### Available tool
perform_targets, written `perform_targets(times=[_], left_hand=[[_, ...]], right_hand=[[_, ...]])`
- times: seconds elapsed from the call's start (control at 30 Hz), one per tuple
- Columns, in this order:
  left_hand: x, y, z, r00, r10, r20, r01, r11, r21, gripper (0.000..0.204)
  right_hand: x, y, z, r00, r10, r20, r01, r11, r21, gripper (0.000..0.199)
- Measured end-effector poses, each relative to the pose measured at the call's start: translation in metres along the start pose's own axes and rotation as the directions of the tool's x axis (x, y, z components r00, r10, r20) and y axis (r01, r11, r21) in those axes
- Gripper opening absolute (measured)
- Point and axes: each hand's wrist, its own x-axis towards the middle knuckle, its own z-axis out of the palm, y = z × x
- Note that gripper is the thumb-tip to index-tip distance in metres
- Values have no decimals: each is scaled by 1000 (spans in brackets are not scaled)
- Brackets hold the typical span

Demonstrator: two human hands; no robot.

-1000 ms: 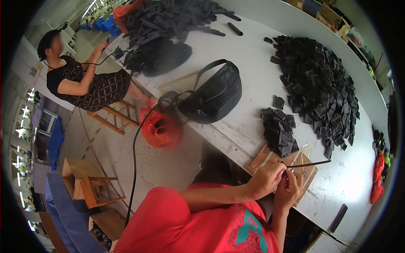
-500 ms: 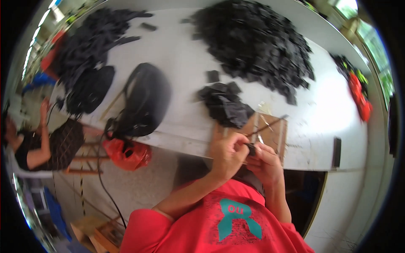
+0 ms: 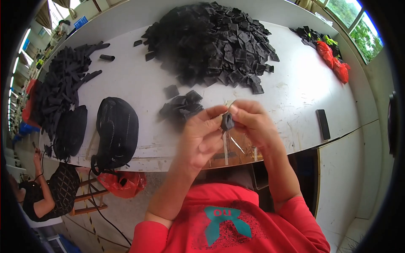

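White and scuffed, the bench [image 3: 295, 97] ran across the view with a big heap [image 3: 213, 42] of black pieces toward its far edge and a small stack [image 3: 181, 105] nearer the front. Both hands were raised together above the front edge: the left hand [image 3: 200, 135] and right hand [image 3: 251, 122] pinched one small black piece [image 3: 227, 122] between their fingertips. That piece stood roughly upright, its long axis running top to bottom, its lower end pointing down at a wooden board [image 3: 236, 147]. A black bag [image 3: 117, 126] lay near the bench's left end.
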Motion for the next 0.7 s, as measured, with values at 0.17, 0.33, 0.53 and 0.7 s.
perform_targets(times=[0.17, 0.33, 0.53, 0.7], left_hand=[[7, -17, -13, 972, 197, -130, -150, 941, 304, 19], [11, -5, -1, 694, 623, 360, -482, 31, 876, 36], [7, -2, 9, 773, 492, 401, -464, 7, 886, 20], [4, -14, -2, 678, 728, 98, -589, 459, 665, 10]], right_hand=[[8, 40, -17, 994, -16, 106, 4, 994, 111, 23], [-10, 33, -10, 870, -441, -222, 295, 826, -481, 26], [-23, 27, 9, 717, -697, -3, 494, 512, -703, 42], [-20, 24, 18, 677, -736, -13, 479, 454, -751, 29]])
